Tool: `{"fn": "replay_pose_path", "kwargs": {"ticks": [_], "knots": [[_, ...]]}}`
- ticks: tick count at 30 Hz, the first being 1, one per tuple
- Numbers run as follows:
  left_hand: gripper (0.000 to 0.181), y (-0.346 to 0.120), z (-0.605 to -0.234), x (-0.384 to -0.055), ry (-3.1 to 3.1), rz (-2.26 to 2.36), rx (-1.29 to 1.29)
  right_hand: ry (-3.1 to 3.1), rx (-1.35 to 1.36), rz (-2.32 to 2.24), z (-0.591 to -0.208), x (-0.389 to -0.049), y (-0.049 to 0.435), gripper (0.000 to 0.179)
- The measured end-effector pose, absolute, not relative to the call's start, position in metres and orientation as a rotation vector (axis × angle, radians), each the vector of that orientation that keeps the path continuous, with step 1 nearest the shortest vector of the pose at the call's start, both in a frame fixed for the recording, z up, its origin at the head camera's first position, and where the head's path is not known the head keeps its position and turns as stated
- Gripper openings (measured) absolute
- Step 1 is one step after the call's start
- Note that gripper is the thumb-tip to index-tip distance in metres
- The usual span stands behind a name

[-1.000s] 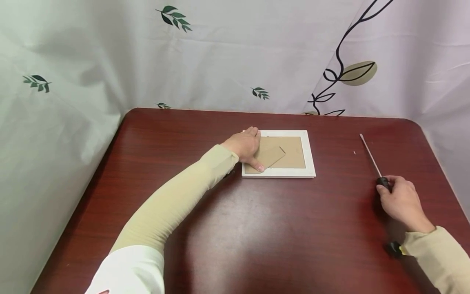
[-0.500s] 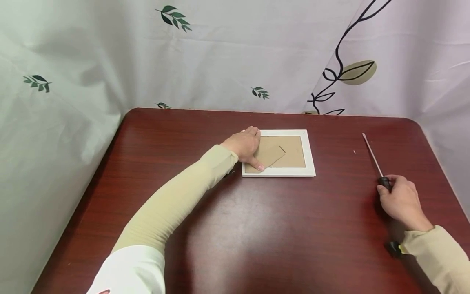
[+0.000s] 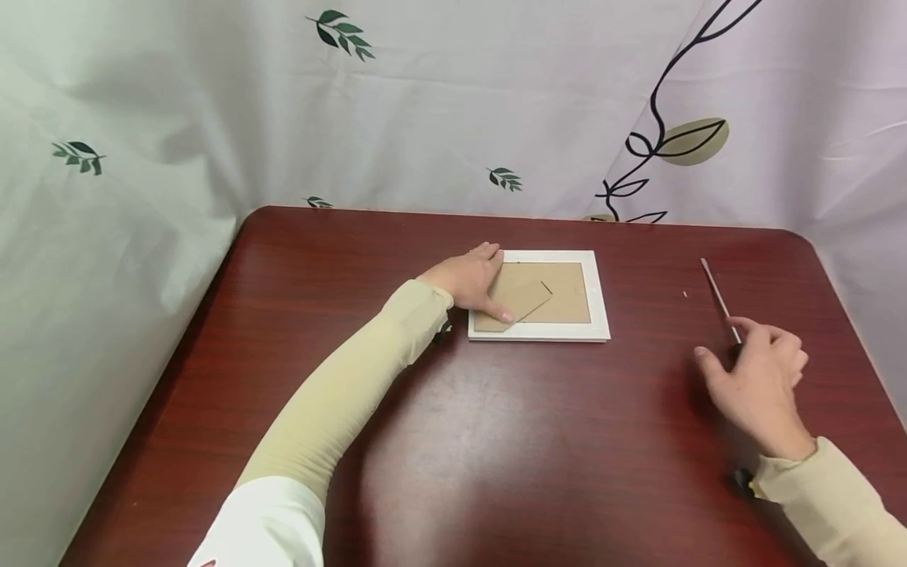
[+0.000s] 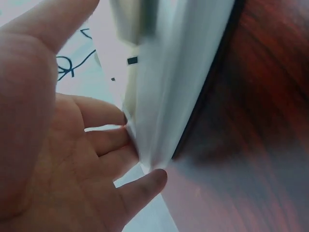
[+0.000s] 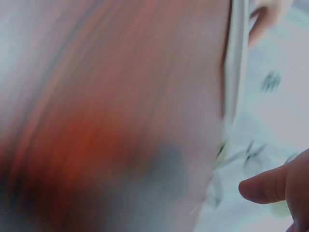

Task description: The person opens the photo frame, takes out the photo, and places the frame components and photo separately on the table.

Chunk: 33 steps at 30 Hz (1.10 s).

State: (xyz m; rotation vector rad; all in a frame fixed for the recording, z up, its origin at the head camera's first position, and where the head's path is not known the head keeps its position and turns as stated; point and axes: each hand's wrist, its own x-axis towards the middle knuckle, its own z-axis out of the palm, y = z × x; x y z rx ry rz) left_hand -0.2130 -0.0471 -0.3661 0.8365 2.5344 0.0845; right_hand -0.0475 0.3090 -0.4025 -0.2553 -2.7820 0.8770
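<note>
Left hand [image 3: 468, 279]: fingers extended and laid on the picture frame [image 3: 568, 293], thumb over the stand flap [image 3: 526, 300]. Right hand [image 3: 758, 382]: fingers spread, grasping nothing evident; the screwdriver [image 3: 716, 291] lies on the desk [image 3: 531, 441] beneath and ahead of them, contact undetermined. Risk: a brushing fingertip could roll the screwdriver; uneven left-hand pressure could skid the frame or crease the flap.

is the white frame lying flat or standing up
Lying flat: in the head view, the white frame is down on the table, its brown backing facing up.
</note>
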Motion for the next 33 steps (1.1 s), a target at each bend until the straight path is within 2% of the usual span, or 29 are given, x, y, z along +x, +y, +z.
{"fn": "replay_pose_path", "kwargs": {"ticks": [8, 13, 21, 33], "knots": [[0.086, -0.052, -0.359, -0.226, 2.525, 0.109, 0.939, -2.869, 0.183, 0.965, -0.392, -0.038, 0.246, 0.063], [0.062, -0.06, -0.358, -0.235, 2.504, 0.094, 1.068, -2.966, 0.329, 1.022, -0.386, -0.04, 0.22, 0.07], [0.061, -0.068, -0.364, -0.24, 2.452, 0.074, 1.131, -3.178, 0.42, 0.911, -0.39, -0.045, 0.196, 0.075], [0.059, -0.073, -0.364, -0.237, 2.452, 0.083, 1.133, -3.076, 0.553, 0.652, -0.397, -0.045, 0.191, 0.069]]}}
